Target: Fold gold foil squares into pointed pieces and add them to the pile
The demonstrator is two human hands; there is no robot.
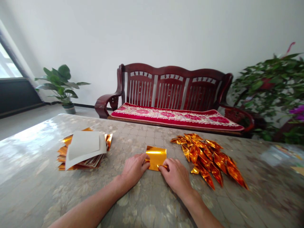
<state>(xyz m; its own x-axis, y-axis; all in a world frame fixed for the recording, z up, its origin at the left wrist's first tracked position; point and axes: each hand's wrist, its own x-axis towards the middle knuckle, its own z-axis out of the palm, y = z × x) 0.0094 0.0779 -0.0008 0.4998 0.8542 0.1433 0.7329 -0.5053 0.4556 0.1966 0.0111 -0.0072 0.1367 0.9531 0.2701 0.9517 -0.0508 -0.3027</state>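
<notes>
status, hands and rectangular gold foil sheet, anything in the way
Left hand, right hand at opposite sides. Rectangular gold foil sheet lying between them. Nothing blocking; pointed orange foil pieces apart, at right.

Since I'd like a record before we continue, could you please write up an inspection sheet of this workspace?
Surface: patterned table, glossy, with bright glare at the far left.
Job's things: gold sheet in the middle; stack of sheets at left, uneven, pale ones on top; pile of folded gold pieces at right.
Clutter: clear plastic at the right, blurred.
Hands: left hand at the sheet's left edge, right hand at its lower right corner; both touch it.
Cables: nothing seen.
Surroundings: wooden bench with red floral cover beyond the table; potted plant left, leafy plants right.
</notes>
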